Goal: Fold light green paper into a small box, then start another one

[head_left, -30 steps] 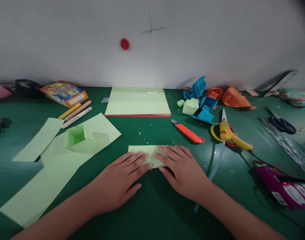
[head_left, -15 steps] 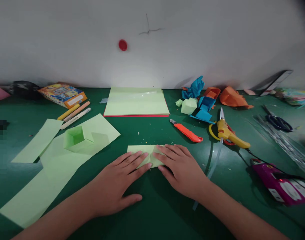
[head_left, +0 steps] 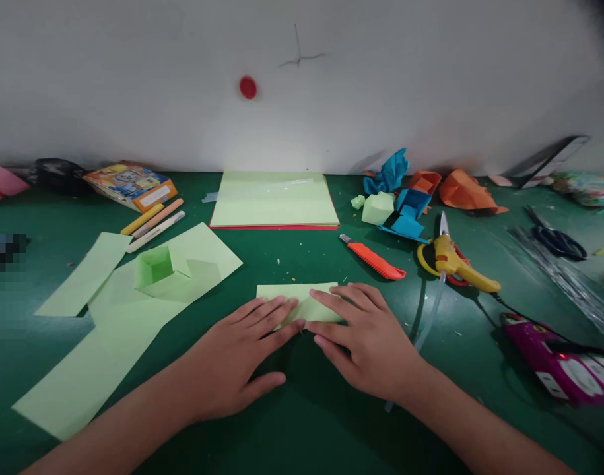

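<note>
A small light green strip of paper [head_left: 302,302] lies flat on the green table in front of me, its ends partly covered by my fingers. My left hand [head_left: 245,359] rests on its left part, fingers stretched out and thumb apart. Over the right part lies my right hand [head_left: 364,343], its fingers spread, with the fingertips on the paper and along its near edge. Beyond the right hand lies an orange utility knife [head_left: 375,260] with its tip towards the upper left.
Left are green paper sheets [head_left: 128,346] bearing an open paper box [head_left: 156,269], and several markers [head_left: 156,231]. A sheet stack [head_left: 276,204] lies by the wall. Right are folded papers [head_left: 405,214], a yellow glue gun [head_left: 453,257], scissors [head_left: 559,241] and a purple device [head_left: 554,359].
My right hand has shifted slightly right and its fingers have spread, uncovering more of the paper strip. The left hand stays in place on the paper. The view has turned slightly.
</note>
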{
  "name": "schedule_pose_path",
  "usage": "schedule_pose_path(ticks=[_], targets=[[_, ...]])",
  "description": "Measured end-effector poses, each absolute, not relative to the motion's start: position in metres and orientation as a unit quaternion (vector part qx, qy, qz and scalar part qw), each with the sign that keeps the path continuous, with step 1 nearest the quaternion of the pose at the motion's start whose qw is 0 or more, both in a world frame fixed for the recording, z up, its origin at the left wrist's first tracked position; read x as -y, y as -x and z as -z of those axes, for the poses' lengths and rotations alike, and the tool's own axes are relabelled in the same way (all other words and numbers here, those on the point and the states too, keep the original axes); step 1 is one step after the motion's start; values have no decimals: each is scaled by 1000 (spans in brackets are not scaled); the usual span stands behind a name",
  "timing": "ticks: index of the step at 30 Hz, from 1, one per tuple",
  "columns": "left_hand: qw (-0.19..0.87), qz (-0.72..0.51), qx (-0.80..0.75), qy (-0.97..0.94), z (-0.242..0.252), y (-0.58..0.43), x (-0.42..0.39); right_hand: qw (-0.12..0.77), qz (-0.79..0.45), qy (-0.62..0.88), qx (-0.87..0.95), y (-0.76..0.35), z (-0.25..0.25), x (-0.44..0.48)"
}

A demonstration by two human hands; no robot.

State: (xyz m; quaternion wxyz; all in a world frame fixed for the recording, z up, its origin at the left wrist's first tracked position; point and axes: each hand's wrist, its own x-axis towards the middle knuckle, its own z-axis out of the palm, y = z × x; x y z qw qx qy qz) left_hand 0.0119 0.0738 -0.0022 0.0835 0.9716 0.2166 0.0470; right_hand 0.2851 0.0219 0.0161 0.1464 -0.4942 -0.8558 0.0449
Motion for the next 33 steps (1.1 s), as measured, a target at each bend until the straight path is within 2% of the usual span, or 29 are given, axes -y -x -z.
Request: schedule_pose_path(ticks=[12, 24, 28, 33], targets=[[58, -38, -214, -974, 2, -13, -74, 115, -37, 491, 862, -282, -18, -21], [65, -30, -216, -974, 2, -12, -74, 38, -76, 459, 884, -326, -41, -27], [65, -32, -214, -974, 0, -14, -75, 48, -75, 451, 888, -323, -41, -28], [72, -30, -215, -974, 0, -15, -72, 132, -72, 429, 891, -313, -28, -28]])
